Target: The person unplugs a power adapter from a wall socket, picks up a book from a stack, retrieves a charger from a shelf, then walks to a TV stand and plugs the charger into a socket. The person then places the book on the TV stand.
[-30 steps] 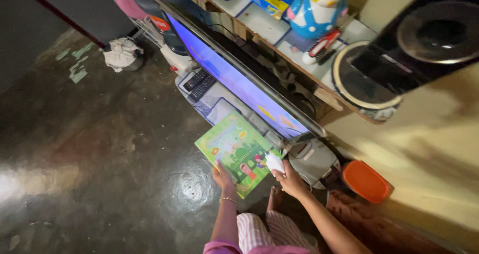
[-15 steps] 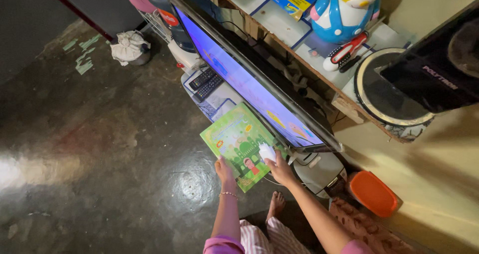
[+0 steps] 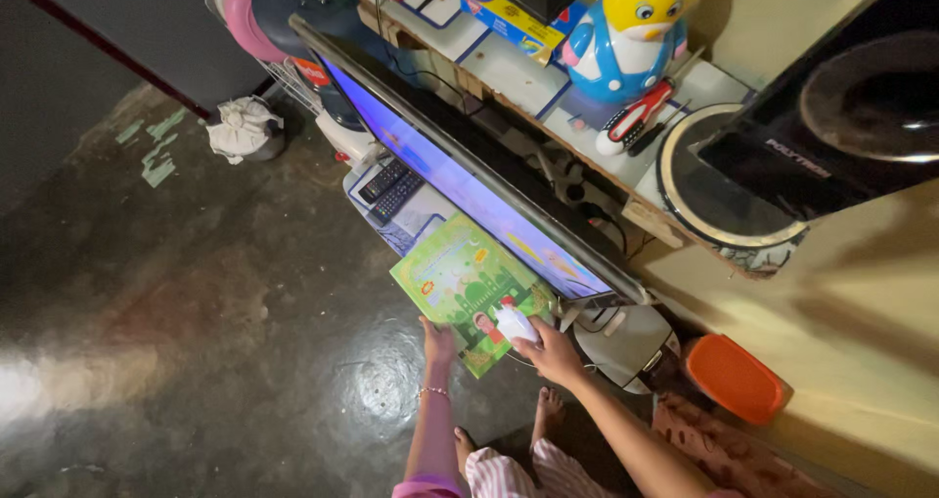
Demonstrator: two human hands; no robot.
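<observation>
Green picture book [image 3: 468, 288] with cartoon cover lies flat at the front edge of a low surface [image 3: 423, 207], one corner overhanging the floor [image 3: 196, 293], directly in front of the lit flat television screen [image 3: 469, 180]. Left hand [image 3: 437, 343] grips the book's near edge, fingers clenched on the cover. Right hand [image 3: 553, 353] rests at the book's right corner, fingers grasping a small white object [image 3: 515, 324]; its kind cannot be told. A thin bracelet [image 3: 431, 391] sits on the left wrist.

Two black remote controls [image 3: 391, 188] lie side by side on the same surface, left of the book. A grey rounded appliance [image 3: 626, 341] sits just right of the right hand, an orange lid [image 3: 734, 378] beyond it.

Shelf behind the screen [image 3: 548, 87] carries a blue-and-yellow penguin figure [image 3: 626, 33], with a red-and-white brush [image 3: 636, 118] leaning near its base. A black speaker [image 3: 841, 116] stands at far right. White bundled cloth [image 3: 240, 126] lies on the floor, well apart.
</observation>
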